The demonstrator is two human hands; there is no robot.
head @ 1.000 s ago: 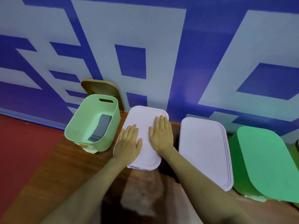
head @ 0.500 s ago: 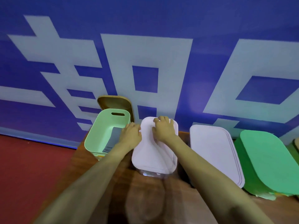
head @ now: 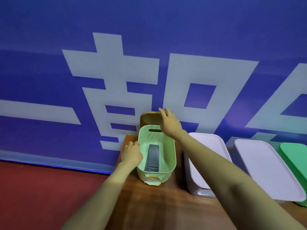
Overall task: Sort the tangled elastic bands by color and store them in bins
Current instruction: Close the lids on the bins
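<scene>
A light green open bin (head: 172, 156) stands on the wooden table with a stack of grey bands (head: 152, 158) lying flat inside. My left hand (head: 132, 154) holds the bin's left rim, fingers curled over its edge. My right hand (head: 169, 121) reaches past the bin's far end and touches the top edge of a brown wooden lid (head: 148, 119) that leans upright against the wall behind the bin. Whether the right fingers grip the lid is unclear.
Two closed lavender bins (head: 204, 156) (head: 264, 168) stand to the right of the green bin, and a darker green lidded bin (head: 295, 156) sits at the far right. The blue and white banner wall (head: 149, 63) rises right behind the table. Red floor lies to the left.
Both hands left the lavender bin's lid. The left hand went to the green bin's left rim. The right hand rose to the brown lid behind it. The camera view shifted left.
</scene>
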